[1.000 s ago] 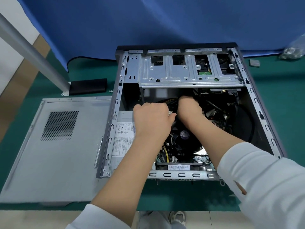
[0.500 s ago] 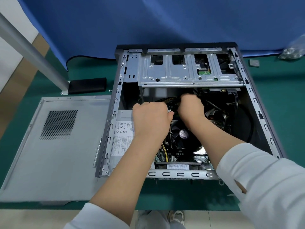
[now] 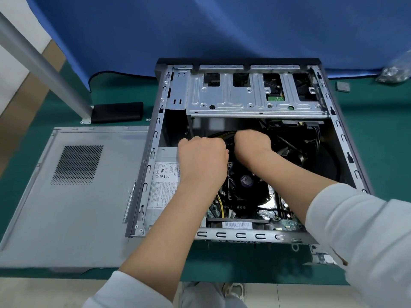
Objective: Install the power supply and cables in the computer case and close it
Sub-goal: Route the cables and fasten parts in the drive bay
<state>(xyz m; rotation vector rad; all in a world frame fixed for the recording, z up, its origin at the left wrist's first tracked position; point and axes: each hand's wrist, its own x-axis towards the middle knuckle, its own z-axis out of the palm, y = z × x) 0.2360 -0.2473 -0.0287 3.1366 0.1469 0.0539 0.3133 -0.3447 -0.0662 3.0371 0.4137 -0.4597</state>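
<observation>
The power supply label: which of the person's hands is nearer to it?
Left. The left hand hovers right at the inner edge of the power supply label, partly covering the unit; the right hand reaches further right, over the cables.

light: bright, even | shadows: soft | edges: wide-angle bowing | blur: slight, far right corner

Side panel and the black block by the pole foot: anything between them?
In the head view, a bare strip of green mat separates the side panel from the black block. Two tiny screws lie just right of the block.
</observation>
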